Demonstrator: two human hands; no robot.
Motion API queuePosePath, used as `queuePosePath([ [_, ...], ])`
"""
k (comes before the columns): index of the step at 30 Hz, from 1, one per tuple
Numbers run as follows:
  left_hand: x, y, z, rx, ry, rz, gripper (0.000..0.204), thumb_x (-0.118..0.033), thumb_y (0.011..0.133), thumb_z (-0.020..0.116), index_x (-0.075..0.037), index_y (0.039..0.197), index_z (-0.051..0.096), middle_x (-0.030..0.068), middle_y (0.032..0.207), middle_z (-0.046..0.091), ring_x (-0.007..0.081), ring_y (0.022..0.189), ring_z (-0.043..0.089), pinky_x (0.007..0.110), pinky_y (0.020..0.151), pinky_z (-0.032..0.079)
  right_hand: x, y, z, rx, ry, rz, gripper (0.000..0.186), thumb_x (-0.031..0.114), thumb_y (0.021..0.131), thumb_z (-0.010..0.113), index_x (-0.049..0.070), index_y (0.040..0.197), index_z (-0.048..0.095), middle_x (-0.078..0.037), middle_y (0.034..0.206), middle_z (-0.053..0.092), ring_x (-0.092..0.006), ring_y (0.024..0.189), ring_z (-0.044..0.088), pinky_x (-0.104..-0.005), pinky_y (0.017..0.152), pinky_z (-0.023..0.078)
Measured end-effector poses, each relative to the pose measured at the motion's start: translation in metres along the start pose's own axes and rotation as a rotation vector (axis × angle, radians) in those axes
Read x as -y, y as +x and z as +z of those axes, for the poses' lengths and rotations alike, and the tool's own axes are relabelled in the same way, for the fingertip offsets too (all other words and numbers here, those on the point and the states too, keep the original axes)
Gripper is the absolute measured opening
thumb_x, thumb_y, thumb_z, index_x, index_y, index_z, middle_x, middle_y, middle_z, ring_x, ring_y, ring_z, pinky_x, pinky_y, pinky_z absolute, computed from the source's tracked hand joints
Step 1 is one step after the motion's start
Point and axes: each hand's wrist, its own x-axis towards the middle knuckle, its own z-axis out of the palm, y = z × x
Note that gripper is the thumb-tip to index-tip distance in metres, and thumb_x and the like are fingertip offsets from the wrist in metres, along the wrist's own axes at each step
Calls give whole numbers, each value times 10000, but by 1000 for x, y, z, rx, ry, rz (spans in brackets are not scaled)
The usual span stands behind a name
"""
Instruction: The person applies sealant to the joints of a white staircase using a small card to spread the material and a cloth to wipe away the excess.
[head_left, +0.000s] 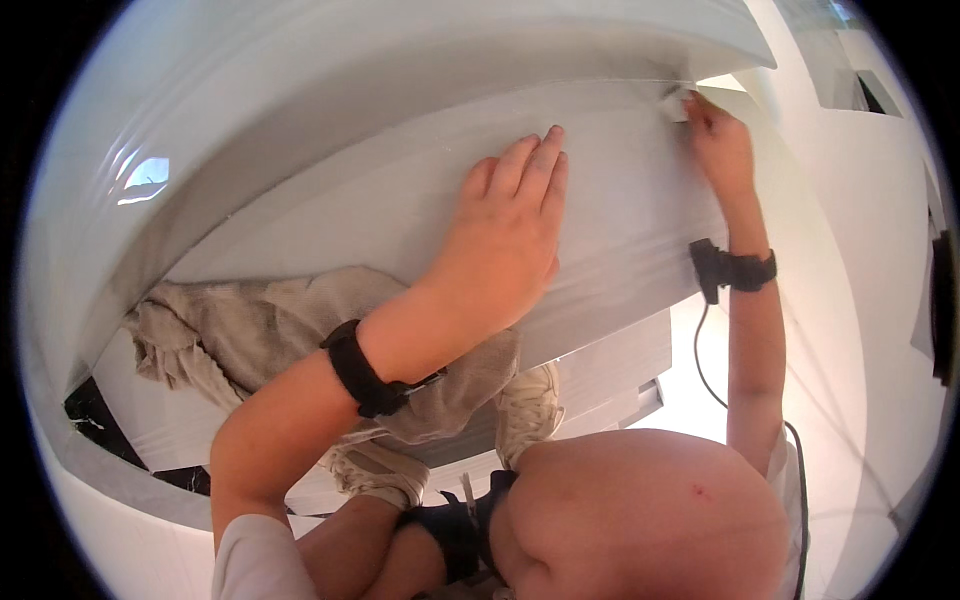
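Note:
My left hand [508, 235] lies with its fingers stretched out over a pale grey, smooth panel [620, 210], palm down, holding nothing. Toward the panel's far right corner, my right hand [722, 150] pinches a small white piece with a grey edge [677, 103] against the surface. Its exact kind is too small to make out. A crumpled beige towel [290, 325] is draped over the panel's near left part, partly behind my left forearm.
A glossy curved wall [300, 90] rises along the panel's far and left sides. White lace-up shoes [528, 405] and my bent knee [650, 510] are close in front. A black cable [703, 350] hangs from my right wrist's black strap [735, 268]. Dark marbled pieces [105, 425] show at the lower left.

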Motion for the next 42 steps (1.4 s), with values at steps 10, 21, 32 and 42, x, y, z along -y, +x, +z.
queuePosePath([
  [10, 4, -7, -3, 36, 4, -32, 682, -113, 759, 696, 83, 1364, 452, 194, 1524, 347, 344, 1368, 359, 486, 1104, 323, 4, -3, 12, 10, -55, 88, 335, 323, 982, 540, 72, 1093, 733, -229, 866, 686, -421, 832, 659, -480, 736, 519],
  [21, 0, -7, -5, -16, -67, 21, 653, -100, 765, 676, 74, 1356, 461, 193, 1521, 350, 349, 1373, 351, 493, 1102, 315, -34, 7, -2, 26, 53, 65, 343, 332, 978, 563, 87, 1161, 718, -254, 917, 672, -417, 839, 653, -454, 739, 518],
  [32, -8, -5, -4, 21, -140, 8, 628, -103, 785, 674, 67, 1354, 467, 199, 1517, 350, 366, 1380, 342, 496, 1108, 316, -33, -10, -4, 9, 83, 192, 335, 293, 971, 568, 112, 1224, 691, -230, 950, 687, -402, 862, 658, -448, 764, 522],
  [42, -6, -11, -24, 141, -127, 89, 655, -105, 762, 713, 53, 1353, 479, 190, 1517, 351, 361, 1385, 340, 502, 1109, 323, -45, -31, -10, 20, 122, 256, 332, 321, 989, 543, 83, 1140, 719, -201, 1019, 702, -403, 944, 662, -424, 816, 528],
])
